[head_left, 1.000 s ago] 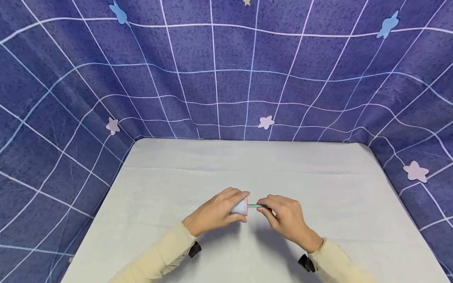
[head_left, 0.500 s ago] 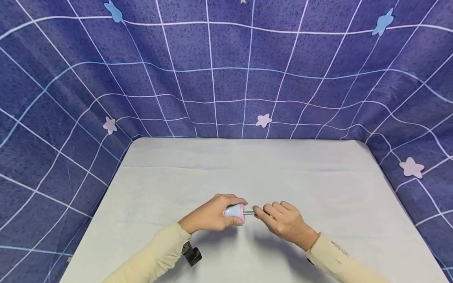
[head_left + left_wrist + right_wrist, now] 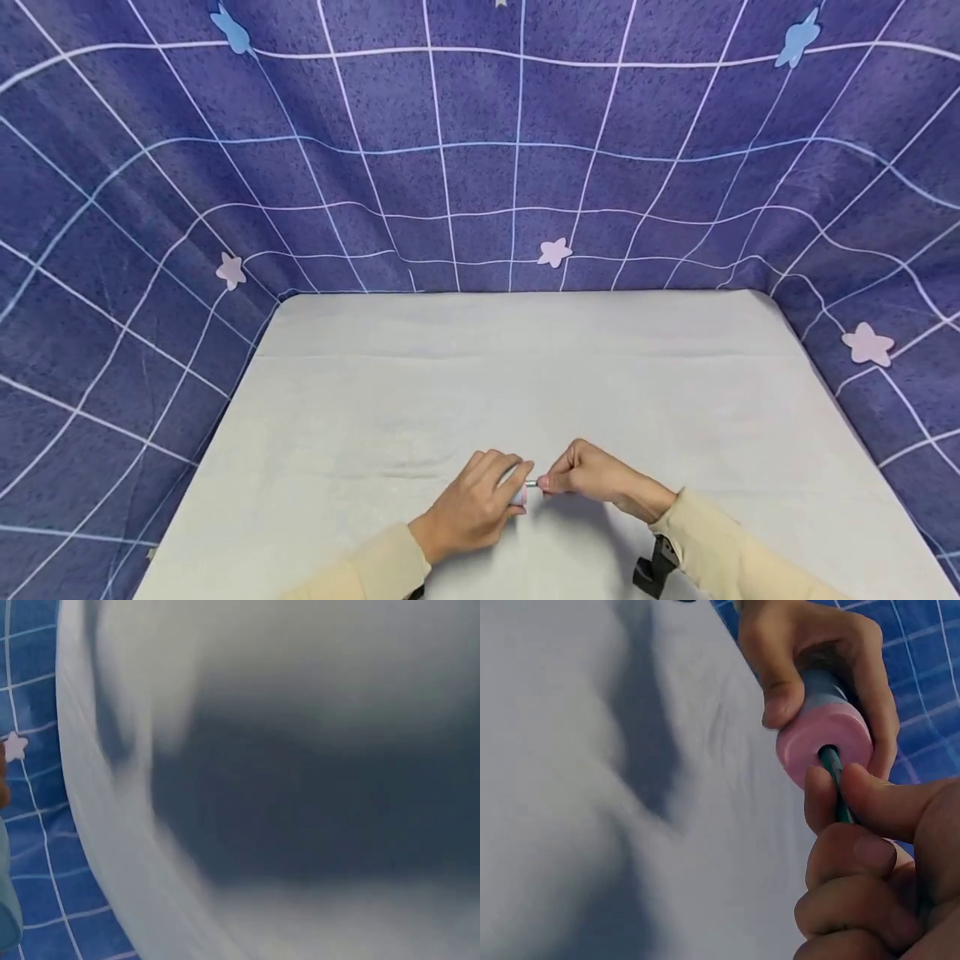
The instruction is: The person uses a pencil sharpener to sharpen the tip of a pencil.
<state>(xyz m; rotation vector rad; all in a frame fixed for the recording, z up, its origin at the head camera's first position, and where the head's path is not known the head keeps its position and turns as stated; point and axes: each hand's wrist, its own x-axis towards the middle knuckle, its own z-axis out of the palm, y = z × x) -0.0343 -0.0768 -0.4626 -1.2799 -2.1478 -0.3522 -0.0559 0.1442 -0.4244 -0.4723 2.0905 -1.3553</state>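
My left hand (image 3: 472, 504) grips a pencil sharpener (image 3: 519, 496) with a light blue body and a pink front. A green pencil (image 3: 830, 759) sticks into the hole in the pink face (image 3: 802, 750), as the right wrist view shows. My right hand (image 3: 592, 473) pinches the pencil between thumb and index finger close to that hole, its other fingers curled in below. In the left wrist view, only the sharpener's rounded blue end (image 3: 6, 911) shows at the left edge. Both hands are over the table, and the sharpener lies roughly sideways in the head view.
A white cloth (image 3: 450, 375) covers the table. Behind and on both sides hangs a blue curtain (image 3: 480, 183) with a line grid and stars. A black wrist camera (image 3: 656, 568) is strapped under the right sleeve.
Both hands have come nearer the table's front edge, with sharpener and pencil. The right hand has turned at the wrist on the pencil; the left hand has rolled over the sharpener, hiding more of it.
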